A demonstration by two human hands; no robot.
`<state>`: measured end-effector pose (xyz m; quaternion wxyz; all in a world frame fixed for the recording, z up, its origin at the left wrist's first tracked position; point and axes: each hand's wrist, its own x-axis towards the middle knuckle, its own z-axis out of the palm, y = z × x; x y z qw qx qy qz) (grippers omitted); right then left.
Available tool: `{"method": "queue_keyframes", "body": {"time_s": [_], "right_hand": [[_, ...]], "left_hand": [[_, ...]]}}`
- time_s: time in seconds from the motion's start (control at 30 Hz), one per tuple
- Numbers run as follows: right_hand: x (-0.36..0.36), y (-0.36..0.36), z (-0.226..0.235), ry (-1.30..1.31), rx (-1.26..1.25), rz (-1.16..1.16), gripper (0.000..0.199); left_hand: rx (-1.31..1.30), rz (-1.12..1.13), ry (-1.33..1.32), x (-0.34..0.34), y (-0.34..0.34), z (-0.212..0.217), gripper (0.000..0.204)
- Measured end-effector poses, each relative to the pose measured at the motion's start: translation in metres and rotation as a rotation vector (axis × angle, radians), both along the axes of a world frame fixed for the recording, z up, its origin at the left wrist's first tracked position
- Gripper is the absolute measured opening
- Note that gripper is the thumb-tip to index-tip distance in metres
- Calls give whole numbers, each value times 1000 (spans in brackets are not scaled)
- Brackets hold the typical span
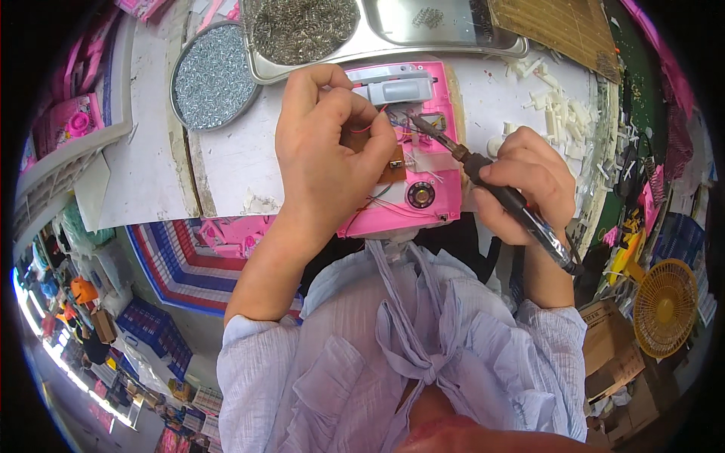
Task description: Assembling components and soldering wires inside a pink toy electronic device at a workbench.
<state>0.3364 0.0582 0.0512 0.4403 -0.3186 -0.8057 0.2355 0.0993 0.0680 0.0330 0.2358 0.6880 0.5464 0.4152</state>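
Observation:
A pink plastic housing (393, 217) lies open on the table in front of me, with thin wires, a small round speaker (420, 195) and a grey plastic part (400, 90) in it. Over its left side, my left hand (328, 140) is closed, pinching a thin red wire (361, 130) between thumb and finger. My right hand (532, 181) grips the black handle of a soldering iron (502, 185) from the right. The iron's metal tip points into the wires near the housing's middle, close to my left fingertips. Whether it touches them I cannot tell.
Beyond the housing stands a metal tray (362, 47) with heaped small metal parts. A round dish of silvery pieces (215, 75) sits to the left. Small white plastic parts (563, 113) are scattered at right. A yellow fan (664, 308) stands beyond the table at lower right.

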Motion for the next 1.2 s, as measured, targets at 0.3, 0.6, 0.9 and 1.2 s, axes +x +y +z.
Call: {"method": "queue_keyframes", "body": {"time_s": [0.3, 0.6, 0.9, 1.2], "right_hand": [[-4, 9, -7, -4, 6, 22, 36], [-7, 11, -8, 19, 19, 27, 36], [-7, 12, -8, 19, 14, 25, 37], [-2, 10, -4, 5, 9, 38, 35]], "left_hand": [[14, 15, 4, 2, 0, -3, 13], [62, 24, 8, 3, -1, -7, 15], [112, 39, 39, 4, -1, -12, 18], [154, 44, 61, 5, -2, -13, 19]]}}
